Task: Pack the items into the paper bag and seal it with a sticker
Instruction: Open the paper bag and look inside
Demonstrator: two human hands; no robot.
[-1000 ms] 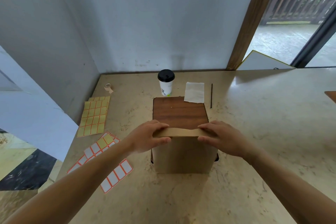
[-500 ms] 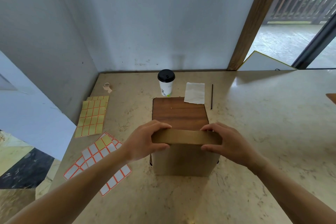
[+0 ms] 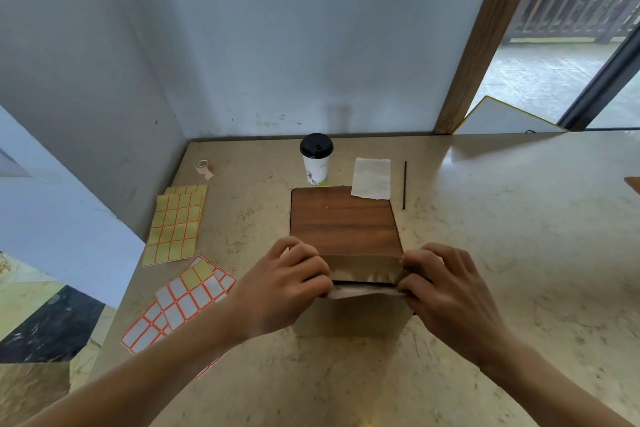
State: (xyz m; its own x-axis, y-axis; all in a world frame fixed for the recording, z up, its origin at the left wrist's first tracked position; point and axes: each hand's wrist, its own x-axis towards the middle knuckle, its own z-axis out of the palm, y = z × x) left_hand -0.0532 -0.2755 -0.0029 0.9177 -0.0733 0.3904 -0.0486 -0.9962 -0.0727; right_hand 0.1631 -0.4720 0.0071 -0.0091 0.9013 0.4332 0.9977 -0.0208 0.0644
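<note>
Paper bag [image 3: 349, 317] stands upright on wooden board [image 3: 343, 222], mouth up, top edge running left-right. Left hand [image 3: 280, 291] and right hand [image 3: 446, 295] pinch its top corners, fingers curled.

A beige, marble-patterned stone countertop [image 3: 485, 253] fills a wall corner. On it lies a dark wooden rectangular board [image 3: 343, 222], and a brown paper bag [image 3: 349, 315] stands on the board's near end. Behind the board stands a white paper cup with a black lid [image 3: 316, 159]; to its right a white paper napkin [image 3: 371, 178] overlaps the board's far corner, beside a thin black straw [image 3: 404, 185]. At left lie a small roll of beige tape [image 3: 203, 167], a yellow label sheet with orange borders [image 3: 175, 224] and white label sheets with orange borders [image 3: 180, 302].
</note>
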